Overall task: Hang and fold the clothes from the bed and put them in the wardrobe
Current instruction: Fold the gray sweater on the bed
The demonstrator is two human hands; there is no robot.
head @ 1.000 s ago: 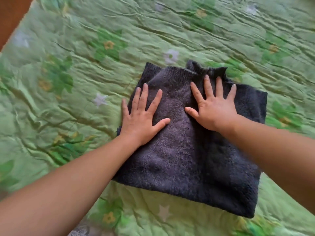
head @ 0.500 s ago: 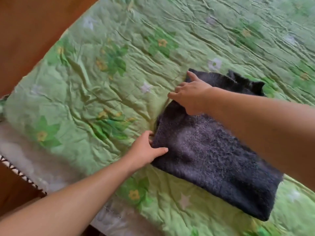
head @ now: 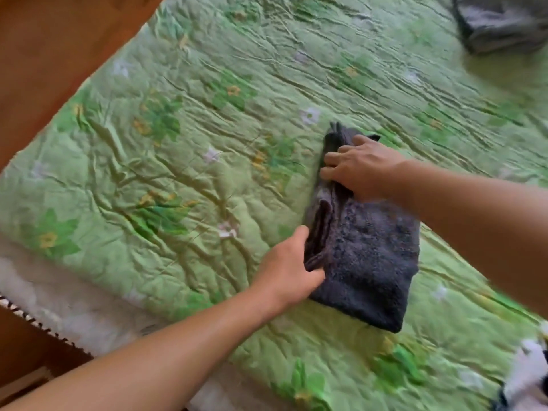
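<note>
Both hands grip a folded dark sweater (head: 370, 262) on the green bedspread (head: 178, 173) — left hand (head: 287, 271) near edge, right hand (head: 358, 167) far end.

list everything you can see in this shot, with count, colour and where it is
knitted sweater: 1, dark grey, folded, on the quilt right of centre
quilt: 1, green with flower print, spread over the bed across most of the view
grey garment: 1, grey, on the quilt in the top right corner, cut off by the frame
black-and-white item: 1, bottom right corner, too blurred to identify
white layer: 1, white, below the quilt's near left edge
wooden surface: brown, upper left beyond the bed
left hand: 1, grips the sweater's near left edge
right hand: 1, grips the sweater's far end, fingers curled
</note>
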